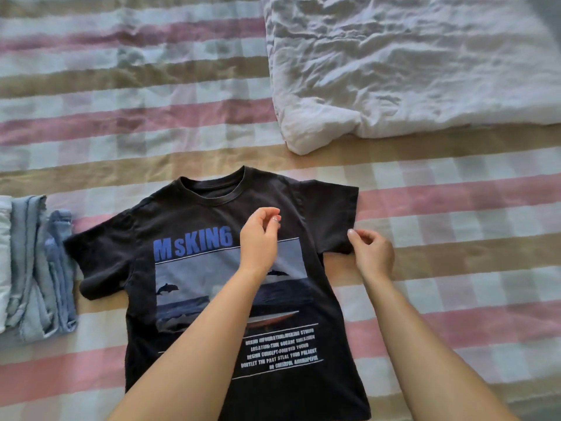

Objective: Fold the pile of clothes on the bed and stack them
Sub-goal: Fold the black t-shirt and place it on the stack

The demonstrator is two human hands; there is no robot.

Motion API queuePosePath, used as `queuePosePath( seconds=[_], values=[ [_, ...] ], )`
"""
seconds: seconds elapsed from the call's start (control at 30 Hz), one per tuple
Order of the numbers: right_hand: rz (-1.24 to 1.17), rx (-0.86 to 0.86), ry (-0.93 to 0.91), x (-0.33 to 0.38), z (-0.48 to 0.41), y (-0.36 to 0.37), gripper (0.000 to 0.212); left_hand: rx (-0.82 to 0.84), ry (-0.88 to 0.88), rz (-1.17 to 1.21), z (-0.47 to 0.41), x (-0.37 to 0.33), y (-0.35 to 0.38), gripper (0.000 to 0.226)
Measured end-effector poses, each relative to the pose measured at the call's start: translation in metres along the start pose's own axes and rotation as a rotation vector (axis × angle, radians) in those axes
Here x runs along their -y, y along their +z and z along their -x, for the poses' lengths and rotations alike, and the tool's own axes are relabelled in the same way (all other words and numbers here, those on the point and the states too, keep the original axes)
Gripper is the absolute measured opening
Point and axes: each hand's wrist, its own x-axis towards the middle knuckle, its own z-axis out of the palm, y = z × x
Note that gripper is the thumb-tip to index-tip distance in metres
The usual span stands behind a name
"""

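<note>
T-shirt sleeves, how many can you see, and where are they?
2. The left-side sleeve lies flat beside the folded denim; the right-side sleeve has its hem pinched by the right hand. Neither is hidden.

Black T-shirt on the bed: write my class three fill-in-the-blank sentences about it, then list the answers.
1. The black T-shirt lies flat with its print facing ____.
2. The right hand pinches the edge of one short ____.
3. The folded denim lies on the person's ____ side of the shirt.
Answers: up; sleeve; left.
</note>
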Motion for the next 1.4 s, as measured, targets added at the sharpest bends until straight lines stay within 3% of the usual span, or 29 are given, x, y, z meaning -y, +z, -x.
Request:
queuePosePath(
  seconds=[0.13, 0.3, 0.5, 0.63, 0.8, 0.87, 0.97, 1.03, 1.1, 1.23, 1.3, 1.4],
  values=[
    [0.018, 0.065, 0.102, 0.002, -0.014, 0.005, 0.031, 0.136, 0.159, -0.188, -0.032, -0.014, 0.040, 0.033],
    [0.121, 0.089, 0.028, -0.006, -0.020, 0.015, 0.026, 0.226, 0.298, -0.536, -0.076, -0.025, 0.073, 0.040],
    [0.099, -0.041, -0.105, -0.009, -0.019, 0.010, 0.019, 0.329, 0.341, -0.692, -0.101, -0.032, 0.090, 0.016],
    [0.106, 0.019, -0.097, -0.003, -0.016, 0.008, 0.016, 0.326, 0.278, -0.541, -0.100, -0.033, 0.091, 0.009],
    [-0.141, 0.072, 0.094, 0.006, -0.008, 0.003, 0.035, 0.460, 0.042, -0.137, -0.096, -0.039, 0.075, 0.020],
    [-0.150, -0.014, 0.016, 0.014, 0.004, 0.003, 0.029, 0.520, -0.096, 0.034, -0.096, -0.043, 0.065, 0.026],
    [-0.102, -0.147, -0.346, 0.026, 0.033, 0.015, 0.025, 0.526, -0.168, 0.214, -0.102, -0.047, 0.047, 0.023],
    [0.001, -0.149, -0.622, 0.027, 0.052, 0.028, 0.029, 0.499, -0.104, 0.169, -0.107, -0.046, 0.032, 0.023],
    [0.114, -0.070, -0.784, 0.024, 0.064, 0.042, 0.033, 0.524, -0.033, 0.117, -0.110, -0.043, 0.016, 0.014],
    [0.229, 0.112, -0.844, 0.016, 0.069, 0.059, 0.021, 0.598, 0.052, -0.237, -0.114, -0.038, -0.012, 0.027],
    [0.217, 0.114, -0.846, 0.013, 0.070, 0.063, 0.021, 0.450, 0.216, -0.431, -0.110, -0.033, -0.019, 0.029],
    [0.339, 0.017, -0.825, 0.006, 0.070, 0.066, 0.034, 0.177, 0.666, -0.483, -0.088, -0.023, -0.014, 0.028]
  ],
)
